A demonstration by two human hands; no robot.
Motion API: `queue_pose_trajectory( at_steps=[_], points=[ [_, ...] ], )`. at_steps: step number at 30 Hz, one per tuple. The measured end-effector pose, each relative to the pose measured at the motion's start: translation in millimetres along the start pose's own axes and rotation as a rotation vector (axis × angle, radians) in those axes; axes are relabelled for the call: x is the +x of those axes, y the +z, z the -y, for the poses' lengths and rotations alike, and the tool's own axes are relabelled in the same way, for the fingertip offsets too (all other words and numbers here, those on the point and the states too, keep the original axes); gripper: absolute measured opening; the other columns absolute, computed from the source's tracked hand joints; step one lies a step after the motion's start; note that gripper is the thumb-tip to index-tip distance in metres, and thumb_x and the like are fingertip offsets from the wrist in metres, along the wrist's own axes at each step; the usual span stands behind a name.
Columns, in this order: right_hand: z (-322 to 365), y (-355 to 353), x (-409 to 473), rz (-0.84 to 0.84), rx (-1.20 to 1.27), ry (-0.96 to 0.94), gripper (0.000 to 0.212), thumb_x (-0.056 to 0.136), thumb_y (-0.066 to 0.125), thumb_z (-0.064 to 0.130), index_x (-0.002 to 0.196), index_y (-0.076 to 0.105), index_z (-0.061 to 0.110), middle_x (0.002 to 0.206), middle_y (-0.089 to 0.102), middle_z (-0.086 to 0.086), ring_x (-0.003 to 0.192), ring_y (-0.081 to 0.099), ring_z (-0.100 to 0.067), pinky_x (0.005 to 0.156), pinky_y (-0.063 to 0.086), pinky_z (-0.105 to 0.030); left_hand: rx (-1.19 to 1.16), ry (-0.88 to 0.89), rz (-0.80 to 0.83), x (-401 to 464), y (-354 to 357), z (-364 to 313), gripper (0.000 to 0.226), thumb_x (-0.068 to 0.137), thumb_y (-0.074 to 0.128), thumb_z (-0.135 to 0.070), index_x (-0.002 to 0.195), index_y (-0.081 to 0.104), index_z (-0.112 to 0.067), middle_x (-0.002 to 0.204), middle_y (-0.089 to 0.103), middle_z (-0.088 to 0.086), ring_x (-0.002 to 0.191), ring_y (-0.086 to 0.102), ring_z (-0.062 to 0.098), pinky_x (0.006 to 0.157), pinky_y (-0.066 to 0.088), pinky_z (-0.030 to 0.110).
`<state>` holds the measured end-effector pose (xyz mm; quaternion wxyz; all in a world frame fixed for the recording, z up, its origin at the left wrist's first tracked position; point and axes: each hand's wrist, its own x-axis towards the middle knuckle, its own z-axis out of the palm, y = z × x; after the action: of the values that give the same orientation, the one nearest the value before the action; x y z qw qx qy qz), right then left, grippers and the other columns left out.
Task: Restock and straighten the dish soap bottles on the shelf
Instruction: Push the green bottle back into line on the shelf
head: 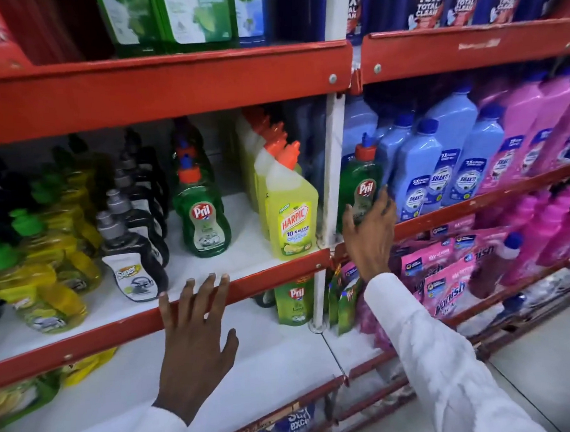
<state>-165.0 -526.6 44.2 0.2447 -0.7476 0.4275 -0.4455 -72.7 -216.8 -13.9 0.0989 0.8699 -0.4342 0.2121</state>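
- Right hand [369, 230] wraps the lower body of a green translucent plastic Pril dish soap bottle with an orange cap [362, 183], fingers curled round its right side. The bottle stands upright in the right-hand bay, just beside the white shelf upright [334, 151] and against the pale blue plastic cleaner bottles [418, 169].
- Left hand [197, 336] lies spread and flat over the red metal shelf edge [116, 329], holding nothing.
- Handling, as a judgement: a full bottle should be fairly heavy, its smooth curved plastic somewhat slippery; the narrower waist near the label looks the surest hold.
- Its matching row of green Pril bottles [204, 218] stands in the left bay, with bare white shelf in front.
- In the way: the upright, and the yellow Harpic bottles with angled orange caps [290, 212] just beside that row.
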Motion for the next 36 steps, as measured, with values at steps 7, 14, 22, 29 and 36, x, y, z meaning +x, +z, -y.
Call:
queue_pose_trajectory(
  at_steps=[7, 14, 22, 29, 36],
  points=[
    [-2.7, 9.8, 18.4, -0.038, 0.029, 0.043, 0.087, 0.078, 0.073, 0.052, 0.137, 0.04, -0.002, 0.13, 0.058, -0.025, 0.119, 0.056, -0.041, 0.099, 0.05, -0.052, -0.011, -0.033, 0.047, 0.5, -6.4, -2.6, 0.089, 0.077, 0.063, -0.038, 0.157, 0.029, -0.021, 0.156, 0.045, 0.006, 0.144, 0.037, 0.037, 0.119, 0.02, 0.068],
    [6.5, -10.4, 3.9, -0.194, 0.165, 0.07, 0.089, 0.078, 0.072, 0.056, 0.14, 0.039, 0.002, 0.139, 0.054, -0.021, 0.127, 0.053, -0.035, 0.109, 0.045, -0.051, 0.0, -0.02, 0.065, -0.5, -7.9, 1.0, 0.094, 0.077, 0.068, -0.039, 0.159, 0.024, -0.024, 0.159, 0.042, 0.004, 0.147, 0.034, 0.035, 0.12, 0.019, 0.067],
    [64.8, -69.6, -49.7, -0.339, 0.36, -0.056, 0.082, 0.075, 0.075, 0.057, 0.133, 0.049, 0.005, 0.125, 0.065, -0.015, 0.109, 0.064, -0.031, 0.092, 0.053, -0.047, -0.037, -0.034, 0.047, -5.6, -13.7, 11.0, 0.084, 0.082, 0.066, -0.036, 0.157, 0.03, -0.025, 0.153, 0.047, 0.007, 0.144, 0.039, 0.033, 0.122, 0.024, 0.059],
    [133.9, -22.8, -120.1, 0.17, 0.29, -0.213, 0.075, 0.068, 0.072, 0.065, 0.125, 0.053, 0.018, 0.112, 0.068, -0.002, 0.098, 0.064, -0.022, 0.08, 0.046, -0.026, -0.084, -0.044, -0.027, -18.7, -17.5, 30.7, 0.075, 0.083, 0.063, -0.032, 0.153, 0.038, -0.022, 0.139, 0.055, 0.008, 0.134, 0.048, 0.031, 0.12, 0.03, 0.05],
    [159.6, 49.7, -135.6, 0.328, 0.157, -0.228, 0.078, 0.073, 0.074, 0.061, 0.125, 0.05, 0.009, 0.119, 0.065, -0.013, 0.107, 0.064, -0.034, 0.084, 0.05, -0.036, -0.113, -0.014, -0.051, -30.6, -18.2, 47.6, 0.074, 0.083, 0.064, -0.029, 0.152, 0.039, -0.019, 0.146, 0.053, 0.009, 0.139, 0.046, 0.03, 0.12, 0.036, 0.047]
  ],
)
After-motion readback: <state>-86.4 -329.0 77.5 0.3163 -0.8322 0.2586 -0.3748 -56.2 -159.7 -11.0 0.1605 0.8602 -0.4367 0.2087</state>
